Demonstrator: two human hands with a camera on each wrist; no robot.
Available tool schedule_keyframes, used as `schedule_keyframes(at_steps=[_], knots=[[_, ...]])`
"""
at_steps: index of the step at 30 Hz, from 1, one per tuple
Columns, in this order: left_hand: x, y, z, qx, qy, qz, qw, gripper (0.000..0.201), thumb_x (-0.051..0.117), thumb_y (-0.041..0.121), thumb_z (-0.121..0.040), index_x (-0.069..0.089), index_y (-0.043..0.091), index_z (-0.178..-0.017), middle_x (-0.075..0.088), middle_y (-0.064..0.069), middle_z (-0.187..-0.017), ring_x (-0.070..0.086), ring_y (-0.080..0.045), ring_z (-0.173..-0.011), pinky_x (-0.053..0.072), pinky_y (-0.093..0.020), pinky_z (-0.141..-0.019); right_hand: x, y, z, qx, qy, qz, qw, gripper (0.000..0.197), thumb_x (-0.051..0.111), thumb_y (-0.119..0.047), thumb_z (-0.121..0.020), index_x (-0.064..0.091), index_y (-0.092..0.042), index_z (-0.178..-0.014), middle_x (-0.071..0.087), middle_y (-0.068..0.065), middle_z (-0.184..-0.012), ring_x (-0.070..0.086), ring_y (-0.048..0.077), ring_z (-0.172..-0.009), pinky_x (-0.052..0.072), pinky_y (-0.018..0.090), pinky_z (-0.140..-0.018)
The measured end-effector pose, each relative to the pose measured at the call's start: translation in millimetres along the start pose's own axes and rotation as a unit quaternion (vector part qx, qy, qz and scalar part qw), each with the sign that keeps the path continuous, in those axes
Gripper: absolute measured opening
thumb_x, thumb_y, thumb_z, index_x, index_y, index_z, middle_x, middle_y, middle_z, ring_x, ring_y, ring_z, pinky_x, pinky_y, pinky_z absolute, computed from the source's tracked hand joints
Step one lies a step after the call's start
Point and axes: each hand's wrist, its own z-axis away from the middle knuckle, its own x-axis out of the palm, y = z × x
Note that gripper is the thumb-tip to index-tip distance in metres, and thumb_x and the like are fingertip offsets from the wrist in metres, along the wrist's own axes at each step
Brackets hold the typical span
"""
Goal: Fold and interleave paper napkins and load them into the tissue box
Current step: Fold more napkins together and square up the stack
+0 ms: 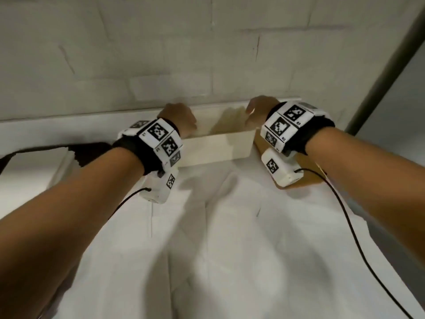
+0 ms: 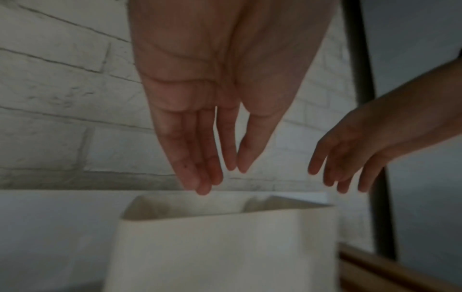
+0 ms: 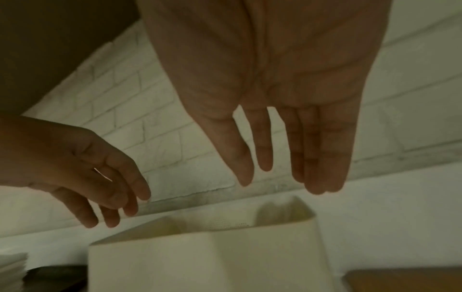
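A cream open-topped tissue box (image 1: 216, 147) stands at the back of the table by the wall. My left hand (image 1: 178, 118) hovers over its left end and my right hand (image 1: 258, 109) over its right end. Both hands hang with straight, relaxed fingers and hold nothing. From the left wrist view the left hand (image 2: 215, 170) points down just above the box (image 2: 225, 247) rim, and the right hand (image 2: 342, 173) hangs to the right. The right wrist view has the right hand (image 3: 280, 177) above the box (image 3: 205, 256); white paper shows faintly inside.
A white creased cloth (image 1: 230, 238) covers the table in front of the box. A brown wooden board (image 1: 305, 166) lies right of the box. A stack of white napkins (image 1: 34, 166) sits at the left. A white brick wall (image 1: 161, 54) and a dark pole (image 1: 391, 65) stand behind.
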Motion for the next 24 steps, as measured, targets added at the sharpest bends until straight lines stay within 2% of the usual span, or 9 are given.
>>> schedule_keyframes(at_steps=[4, 6, 10, 12, 15, 17, 20, 22, 24], knots=[[21.8, 15.2, 50.3, 0.007, -0.146, 0.117, 0.982, 0.034, 0.052, 0.016, -0.092, 0.056, -0.001, -0.121, 0.063, -0.01, -0.107, 0.059, -0.021, -0.083, 0.051, -0.035, -0.082, -4.0, 17.7, 63.2, 0.028, 0.001, -0.023, 0.999, 0.037, 0.058, -0.022, -0.085, 0.058, -0.008, -0.119, 0.059, 0.014, -0.123, 0.057, 0.033, -0.113, 0.046, 0.04, -0.09], [38.0, 17.1, 71.0, 0.005, -0.21, 0.116, 0.971, 0.035, 0.053, 0.019, -0.091, 0.055, 0.001, -0.122, 0.06, -0.005, -0.101, 0.058, -0.019, -0.082, 0.05, -0.026, -0.076, 0.1, 25.6, 93.9, 0.037, -0.049, 0.016, 0.998, 0.038, 0.057, -0.022, -0.086, 0.057, -0.006, -0.121, 0.06, 0.015, -0.123, 0.057, 0.032, -0.112, 0.047, 0.037, -0.088], [72.3, 17.8, 108.5, 0.058, -0.292, 0.099, 0.95, 0.027, 0.053, 0.021, -0.091, 0.057, 0.008, -0.114, 0.058, -0.005, -0.1, 0.057, -0.019, -0.085, 0.046, -0.02, -0.067, 23.0, 50.9, 145.1, 0.099, -0.198, 0.046, 0.974, 0.052, 0.057, -0.024, -0.09, 0.042, -0.002, -0.135, 0.055, 0.013, -0.131, 0.047, 0.018, -0.096, 0.036, 0.013, -0.058], [89.1, 19.2, 122.6, 0.07, -0.323, 0.106, 0.938, 0.028, 0.053, 0.022, -0.091, 0.057, 0.008, -0.115, 0.058, -0.002, -0.093, 0.057, -0.019, -0.085, 0.047, -0.021, -0.069, 44.2, 72.7, 168.7, 0.153, -0.236, 0.063, 0.958, 0.061, 0.064, -0.034, -0.083, 0.044, -0.006, -0.133, 0.052, 0.009, -0.134, 0.049, 0.018, -0.101, 0.042, 0.016, -0.068], [109.4, 24.1, 135.5, 0.068, -0.355, 0.136, 0.922, 0.02, 0.053, 0.021, -0.091, 0.055, 0.01, -0.108, 0.055, 0.002, -0.08, 0.056, -0.015, -0.074, 0.047, -0.019, -0.068, 71.2, 99.0, 194.9, 0.204, -0.203, 0.091, 0.953, 0.092, 0.071, -0.055, -0.065, 0.033, -0.016, -0.139, 0.043, 0.006, -0.14, 0.045, 0.027, -0.126, 0.04, 0.037, -0.103], [116.6, 28.6, 142.0, 0.067, -0.368, 0.149, 0.915, 0.017, 0.053, 0.021, -0.091, 0.053, 0.01, -0.104, 0.055, 0.001, -0.078, 0.054, -0.013, -0.066, 0.047, -0.019, -0.065, 78.5, 105.5, 201.9, 0.23, -0.177, 0.073, 0.954, 0.098, 0.073, -0.057, -0.061, 0.031, -0.016, -0.139, 0.043, 0.007, -0.139, 0.044, 0.03, -0.128, 0.039, 0.042, -0.104], [123.2, 33.0, 148.6, 0.054, -0.387, 0.168, 0.905, 0.019, 0.054, 0.019, -0.091, 0.051, 0.01, -0.108, 0.056, -0.002, -0.078, 0.054, -0.014, -0.064, 0.048, -0.022, -0.066, 80.7, 110.6, 204.1, 0.268, -0.167, 0.011, 0.949, 0.089, 0.077, -0.059, -0.052, 0.047, -0.018, -0.125, 0.056, 0.005, -0.127, 0.054, 0.03, -0.115, 0.044, 0.043, -0.098], [126.5, 35.1, 150.8, 0.035, -0.393, 0.197, 0.897, 0.024, 0.056, 0.018, -0.09, 0.052, 0.009, -0.113, 0.057, -0.003, -0.078, 0.054, -0.015, -0.063, 0.048, -0.024, -0.065, 82.8, 114.8, 203.8, 0.268, -0.165, -0.01, 0.949, 0.069, 0.078, -0.057, -0.052, 0.059, -0.02, -0.108, 0.063, 0.003, -0.115, 0.059, 0.026, -0.103, 0.048, 0.038, -0.093], [128.3, 36.3, 151.1, 0.02, -0.39, 0.227, 0.892, 0.024, 0.057, 0.017, -0.09, 0.052, 0.009, -0.112, 0.057, -0.005, -0.078, 0.054, -0.015, -0.063, 0.048, -0.024, -0.064, 80.3, 115.7, 206.0, 0.263, -0.162, -0.052, 0.95, 0.042, 0.078, -0.045, -0.061, 0.061, -0.023, -0.093, 0.064, 0.0, -0.103, 0.06, 0.019, -0.081, 0.05, 0.027, -0.076]])
